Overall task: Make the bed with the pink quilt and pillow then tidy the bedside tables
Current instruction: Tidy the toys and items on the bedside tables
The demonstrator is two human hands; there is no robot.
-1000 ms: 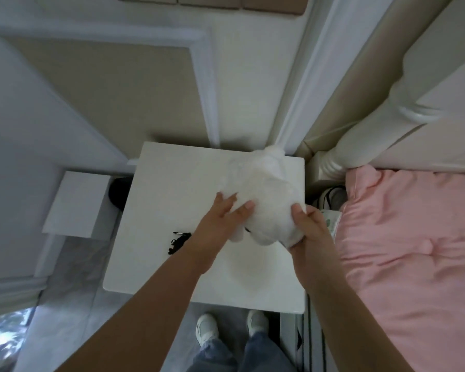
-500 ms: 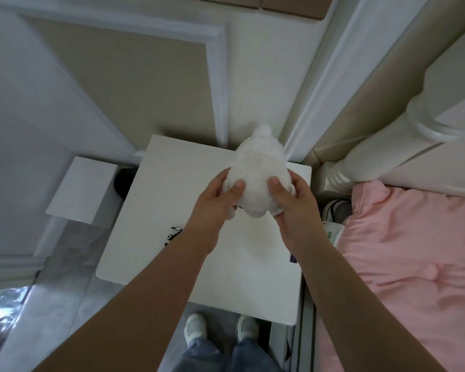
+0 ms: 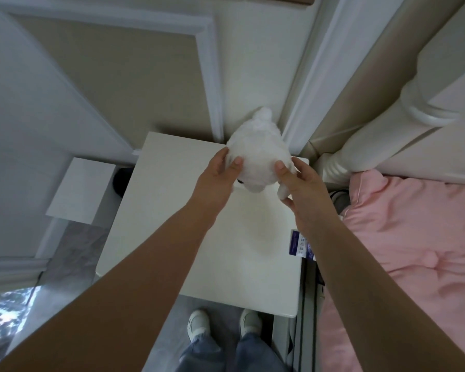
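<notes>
Left hand and right hand each formed a grip on the white plush toy, thumbs on its near face, remaining fingers wrapped round the sides; both grasping, neither released. Toy was held at the far edge of the white bedside surface, close to the wall. Whether its base touched the surface could not be told from this view.

Pink quilt lay spread on the bed to the right, some creases visible. A small blue-printed packet sat at the surface's right edge, partly under the right forearm.

Judgement: step in hand is placing the toy at the back of the surface. Risks: toy is soft and top-heavy, so it could tip forward or slump against the wall on release; set too near the back edge, it could drop behind. The withdrawing right forearm could sweep the packet into the gap beside the bed.
</notes>
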